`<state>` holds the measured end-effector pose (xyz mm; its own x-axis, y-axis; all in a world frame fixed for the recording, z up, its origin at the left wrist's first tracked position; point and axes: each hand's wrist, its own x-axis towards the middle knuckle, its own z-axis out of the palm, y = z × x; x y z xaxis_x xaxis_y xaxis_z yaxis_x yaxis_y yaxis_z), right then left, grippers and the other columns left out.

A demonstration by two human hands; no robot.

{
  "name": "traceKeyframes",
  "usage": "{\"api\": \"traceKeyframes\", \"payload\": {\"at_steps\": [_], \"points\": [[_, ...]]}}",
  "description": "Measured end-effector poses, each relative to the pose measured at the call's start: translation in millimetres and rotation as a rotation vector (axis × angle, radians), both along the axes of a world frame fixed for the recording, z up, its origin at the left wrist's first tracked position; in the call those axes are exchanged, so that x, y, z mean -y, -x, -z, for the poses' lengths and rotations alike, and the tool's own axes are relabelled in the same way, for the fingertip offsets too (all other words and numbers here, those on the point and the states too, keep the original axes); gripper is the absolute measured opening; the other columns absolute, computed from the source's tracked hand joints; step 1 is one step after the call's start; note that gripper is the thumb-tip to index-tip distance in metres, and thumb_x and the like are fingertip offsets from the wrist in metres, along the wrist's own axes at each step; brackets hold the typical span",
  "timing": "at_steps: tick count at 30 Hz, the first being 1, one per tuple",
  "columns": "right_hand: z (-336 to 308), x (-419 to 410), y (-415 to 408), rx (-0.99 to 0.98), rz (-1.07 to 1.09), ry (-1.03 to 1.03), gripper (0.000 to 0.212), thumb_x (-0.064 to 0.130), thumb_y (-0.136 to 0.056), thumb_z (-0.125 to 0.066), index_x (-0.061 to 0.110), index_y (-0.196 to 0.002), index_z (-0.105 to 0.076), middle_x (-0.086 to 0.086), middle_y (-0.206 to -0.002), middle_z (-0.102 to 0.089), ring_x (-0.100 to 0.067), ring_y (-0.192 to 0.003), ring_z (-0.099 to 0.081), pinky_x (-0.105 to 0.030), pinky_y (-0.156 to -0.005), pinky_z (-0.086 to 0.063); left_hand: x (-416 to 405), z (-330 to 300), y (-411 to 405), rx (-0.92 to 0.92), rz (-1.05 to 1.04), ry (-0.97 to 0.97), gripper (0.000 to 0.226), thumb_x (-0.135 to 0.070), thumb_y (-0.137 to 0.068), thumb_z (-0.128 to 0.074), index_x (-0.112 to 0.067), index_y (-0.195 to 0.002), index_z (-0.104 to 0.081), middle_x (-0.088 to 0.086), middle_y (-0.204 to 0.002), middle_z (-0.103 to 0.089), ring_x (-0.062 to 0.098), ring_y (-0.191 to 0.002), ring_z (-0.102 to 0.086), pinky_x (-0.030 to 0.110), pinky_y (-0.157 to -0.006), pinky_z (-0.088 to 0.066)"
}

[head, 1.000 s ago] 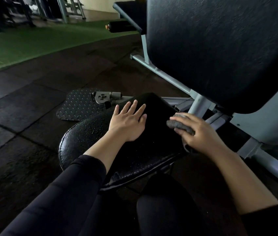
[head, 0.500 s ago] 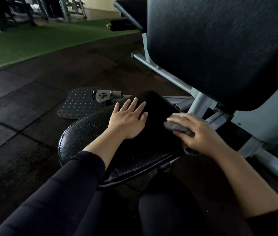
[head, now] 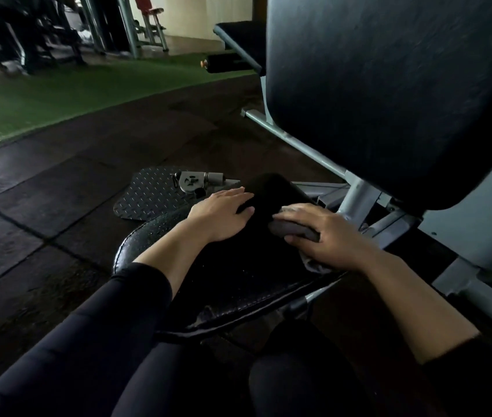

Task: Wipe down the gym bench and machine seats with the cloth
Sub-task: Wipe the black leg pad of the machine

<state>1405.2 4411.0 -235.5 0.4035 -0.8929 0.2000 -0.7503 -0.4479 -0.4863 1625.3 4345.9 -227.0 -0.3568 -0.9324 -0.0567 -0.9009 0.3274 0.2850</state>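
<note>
A black padded machine seat [head: 238, 278] lies low in front of me, its left part speckled with droplets. My left hand [head: 223, 213] rests flat on the seat's far left part, fingers straight. My right hand [head: 320, 233] grips a bunched grey cloth [head: 294, 231] and presses it on the seat's far right part. A large black backrest pad [head: 389, 94] rises tilted just behind and right of the seat.
Grey steel frame tubes [head: 356, 200] run under the backrest and to the right. A diamond-plate footplate [head: 148, 197] with a metal bracket lies on the dark rubber floor. Green turf [head: 58, 91] and other machines lie beyond. Another black bench pad [head: 238, 34] stands behind.
My right hand has slid the cloth left, inward across the seat. My left hand has shifted a little toward the seat's far left edge. The view has tilted up slightly.
</note>
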Motion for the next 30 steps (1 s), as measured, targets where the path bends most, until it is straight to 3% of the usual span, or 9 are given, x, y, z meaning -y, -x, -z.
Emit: {"api": "traceKeyframes", "payload": {"at_steps": [4, 7, 10, 13, 17, 21, 24, 30], "points": [[-1.2, 26.3, -5.6, 0.049, 0.032, 0.035, 0.042, 0.020, -0.085, -0.070, 0.023, -0.126, -0.061, 0.003, -0.129, -0.056, 0.000, -0.118, -0.044, 0.005, -0.091, -0.020, -4.4, 1.2, -21.7, -0.021, -0.033, 0.099, 0.049, -0.051, -0.098, -0.040, -0.038, -0.145, -0.038, -0.016, -0.155, -0.030, 0.008, -0.144, -0.023, 0.037, -0.111, -0.032], [4.4, 56.9, -21.5, 0.062, 0.105, 0.070, 0.040, 0.024, -0.083, -0.071, 0.025, -0.122, -0.063, 0.002, -0.125, -0.054, -0.013, -0.116, -0.053, -0.013, -0.096, -0.034, -6.6, 6.2, -28.7, -0.035, -0.021, 0.089, 0.049, -0.053, -0.098, -0.039, -0.040, -0.145, -0.038, -0.015, -0.156, -0.028, 0.009, -0.144, -0.024, 0.037, -0.112, -0.032], [6.1, 75.4, -35.3, 0.057, 0.122, 0.074, 0.037, 0.028, -0.083, -0.071, 0.025, -0.120, -0.065, 0.003, -0.119, -0.052, -0.015, -0.110, -0.055, -0.026, -0.095, -0.041, -6.6, 11.0, -29.6, -0.074, -0.009, 0.099, 0.049, -0.051, -0.098, -0.039, -0.038, -0.146, -0.038, -0.011, -0.157, -0.028, 0.010, -0.145, -0.022, 0.038, -0.117, -0.023], [7.6, 72.1, -36.5, 0.022, 0.068, 0.076, 0.038, 0.029, -0.089, -0.065, 0.029, -0.126, -0.061, 0.005, -0.129, -0.053, -0.012, -0.121, -0.049, -0.021, -0.098, -0.034, -7.0, 15.3, -29.7, -0.096, 0.009, 0.099, 0.050, -0.048, -0.100, -0.039, -0.034, -0.147, -0.036, -0.007, -0.158, -0.026, 0.011, -0.146, -0.018, 0.038, -0.120, -0.013], [10.1, 67.3, -32.7, -0.070, 0.030, 0.069, 0.040, 0.034, -0.095, -0.055, 0.042, -0.133, -0.050, 0.010, -0.145, -0.041, -0.009, -0.135, -0.033, -0.020, -0.103, -0.023, -6.7, 16.4, -30.1, -0.091, 0.017, 0.093, 0.051, -0.047, -0.100, -0.037, -0.032, -0.149, -0.034, -0.004, -0.159, -0.024, 0.012, -0.147, -0.016, 0.038, -0.120, -0.010], [6.8, 80.1, -46.7, -0.083, 0.000, 0.063, 0.038, 0.035, -0.095, -0.053, 0.043, -0.133, -0.051, 0.009, -0.146, -0.042, -0.012, -0.135, -0.036, -0.028, -0.109, -0.029, -6.4, 16.2, -28.1, -0.074, 0.019, 0.091, 0.055, -0.046, -0.101, -0.036, -0.025, -0.151, -0.031, -0.003, -0.160, -0.022, 0.013, -0.147, -0.015, 0.035, -0.121, -0.006], [7.3, 101.5, -63.1, -0.085, 0.007, 0.041, 0.037, 0.034, -0.096, -0.053, 0.040, -0.132, -0.053, 0.005, -0.144, -0.044, -0.013, -0.135, -0.037, -0.028, -0.109, -0.028, -5.8, 16.2, -27.9, -0.097, -0.002, 0.094, 0.061, -0.046, -0.100, -0.038, -0.015, -0.152, -0.028, -0.001, -0.159, -0.023, 0.011, -0.147, -0.016, 0.031, -0.120, -0.002], [8.3, 157.3, -65.7, -0.028, 0.109, -0.025, 0.031, 0.027, -0.094, -0.056, 0.029, -0.125, -0.061, 0.001, -0.132, -0.053, -0.018, -0.122, -0.050, -0.025, -0.101, -0.036, -7.8, 17.5, -29.1, -0.086, -0.016, 0.109, 0.063, -0.049, -0.100, -0.037, -0.015, -0.152, -0.027, -0.003, -0.160, -0.021, 0.011, -0.147, -0.015, 0.027, -0.119, -0.001]]}}
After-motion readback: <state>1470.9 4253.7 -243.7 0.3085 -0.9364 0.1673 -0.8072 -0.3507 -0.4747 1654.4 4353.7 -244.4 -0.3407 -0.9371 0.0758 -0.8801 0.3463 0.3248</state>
